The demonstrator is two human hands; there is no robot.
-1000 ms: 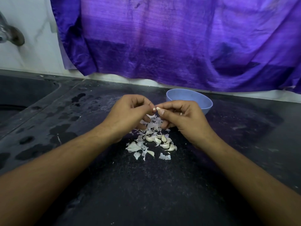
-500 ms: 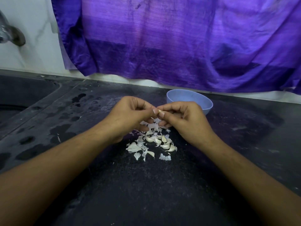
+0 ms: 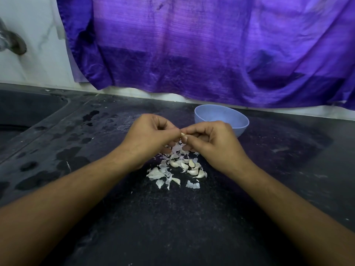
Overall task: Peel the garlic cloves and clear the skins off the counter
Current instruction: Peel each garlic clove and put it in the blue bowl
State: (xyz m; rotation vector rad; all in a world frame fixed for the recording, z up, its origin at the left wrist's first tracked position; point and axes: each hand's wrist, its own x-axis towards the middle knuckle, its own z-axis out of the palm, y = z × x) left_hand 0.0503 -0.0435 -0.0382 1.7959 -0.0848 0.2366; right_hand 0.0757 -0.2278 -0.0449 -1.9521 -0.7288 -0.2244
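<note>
Garlic clove (image 3: 182, 134), small and pale, is pinched by left hand (image 3: 151, 137) and right hand (image 3: 213, 143) above papery skins (image 3: 156, 173).

Dark speckled counter (image 3: 172, 227); on it garlic cloves (image 3: 192, 166), loose skins (image 3: 156, 172); blue bowl (image 3: 221, 120) behind

A tally of what the desk (image 3: 172, 227) carries, kind by kind.
Two grips, the left grip (image 3: 151, 135) and the right grip (image 3: 215, 143), with one held clove (image 3: 182, 134) between them. One blue bowl (image 3: 221, 116), one purple cloth (image 3: 211, 50), one tap (image 3: 13, 43). Roughly six loose cloves (image 3: 192, 167); the skins (image 3: 155, 173) are too many and too overlapped to count.
</note>
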